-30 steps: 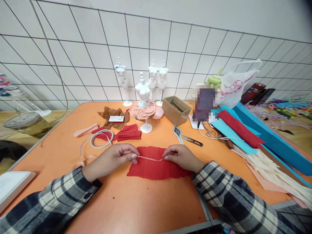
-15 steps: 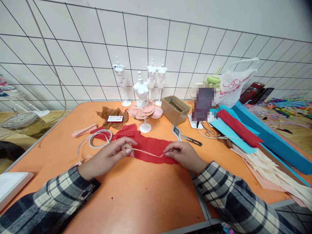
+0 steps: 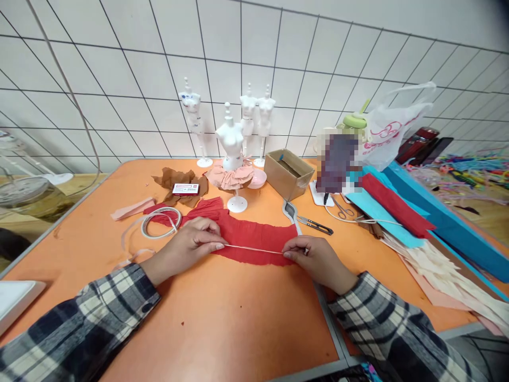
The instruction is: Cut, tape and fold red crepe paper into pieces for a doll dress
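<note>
A thin, pale twisted strip point(image 3: 254, 249) is stretched straight between my two hands. My left hand point(image 3: 196, 244) pinches one end between thumb and fingers, and my right hand point(image 3: 312, 257) pinches the other. Beneath the strip lies a piece of red crepe paper point(image 3: 258, 236), spread across the orange table point(image 3: 214, 329). Left of my left hand is a white ring-shaped roll point(image 3: 143, 225) with a loose translucent ribbon trailing from it. Behind the red paper stands a small white dress form point(image 3: 230, 140) wearing a ruffled pink paper skirt point(image 3: 228, 178).
Several more white dress forms point(image 3: 193, 116) stand by the tiled wall. A cardboard box point(image 3: 288, 180), thread snips point(image 3: 316, 226) and scissors point(image 3: 342, 209) lie beyond my right hand. Brown crumpled paper point(image 3: 163, 183) holds a small box point(image 3: 185, 189). Blue paper point(image 3: 405, 236) and cream strips point(image 3: 429, 270) are at right.
The strip, slack and bent before, is now pulled taut. My right hand has moved to the right and my left hand's fingers have closed in. The view has shifted slightly.
</note>
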A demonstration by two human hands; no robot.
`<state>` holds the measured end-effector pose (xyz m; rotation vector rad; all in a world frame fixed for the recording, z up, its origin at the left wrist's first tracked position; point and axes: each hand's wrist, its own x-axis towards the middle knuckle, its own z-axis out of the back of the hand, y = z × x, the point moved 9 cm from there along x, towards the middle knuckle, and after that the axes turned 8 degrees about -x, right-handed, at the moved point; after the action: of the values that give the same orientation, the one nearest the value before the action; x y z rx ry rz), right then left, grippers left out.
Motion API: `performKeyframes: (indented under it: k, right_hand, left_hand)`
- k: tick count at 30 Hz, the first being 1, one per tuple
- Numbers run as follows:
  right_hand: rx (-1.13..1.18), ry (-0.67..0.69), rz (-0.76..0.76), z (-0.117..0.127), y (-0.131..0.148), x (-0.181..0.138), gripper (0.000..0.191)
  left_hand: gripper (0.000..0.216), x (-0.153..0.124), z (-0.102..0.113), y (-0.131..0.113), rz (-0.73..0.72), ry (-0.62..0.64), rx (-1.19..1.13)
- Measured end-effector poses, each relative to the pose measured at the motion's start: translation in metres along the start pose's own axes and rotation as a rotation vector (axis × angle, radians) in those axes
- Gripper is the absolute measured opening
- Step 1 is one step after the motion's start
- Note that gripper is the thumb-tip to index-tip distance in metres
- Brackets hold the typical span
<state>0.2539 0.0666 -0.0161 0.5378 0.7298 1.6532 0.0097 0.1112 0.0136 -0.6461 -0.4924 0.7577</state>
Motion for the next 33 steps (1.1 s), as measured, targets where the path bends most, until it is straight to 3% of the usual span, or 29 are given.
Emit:
performKeyframes:
  k: [4,16,25,29,33]
  right_hand:
    - [-0.100,0.010,0.067,-0.002,0.005,0.001,0.011]
    - [-0.157,0.052,0.016,-0.007,0.002,0.001,0.009]
    - [-0.207,0.042,0.044,-0.007,0.002,0.000,0.007]
    - [-0.289,0.026,0.133,-0.008,0.010,-0.001,0.013]
    - [-0.316,0.028,0.175,-0.009,0.013,-0.003,0.015]
  left_hand:
    - [0.028,-0.004,-0.008,-0.005,-0.062,0.095,0.090]
    - [0.024,-0.007,-0.010,0.013,0.122,-0.052,-0.023]
    - [0.021,-0.009,-0.010,-0.011,-0.069,0.027,0.421]
    - [0.027,-0.010,-0.018,-0.036,-0.228,0.123,0.495]
    - [0.028,-0.011,-0.020,-0.038,-0.241,0.150,0.553]
